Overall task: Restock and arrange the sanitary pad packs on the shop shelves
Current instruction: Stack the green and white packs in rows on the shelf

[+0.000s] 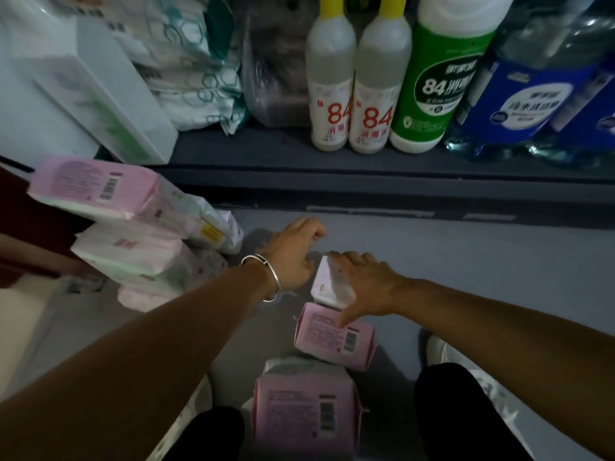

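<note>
The right grip (361, 287) has its fingers and thumb curled around a small pink pack (327, 286) on the floor (482, 261). The left grip (293, 257) is just beside it, fingers bent down toward the floor; I cannot tell if it holds anything. Two more pink packs lie closer to the person than the right grip: one (334, 336) touching the thumb, and one (306, 410) nearer the knees. A pile of packs (133, 224) sits off to the left of the left grip.

To do this well, squeeze softly and lift straight up so the pack below stays put. Past both grips there is open floor, then the dark shelf edge (366, 181) with bottles (352, 94) above. Stay low there.
</note>
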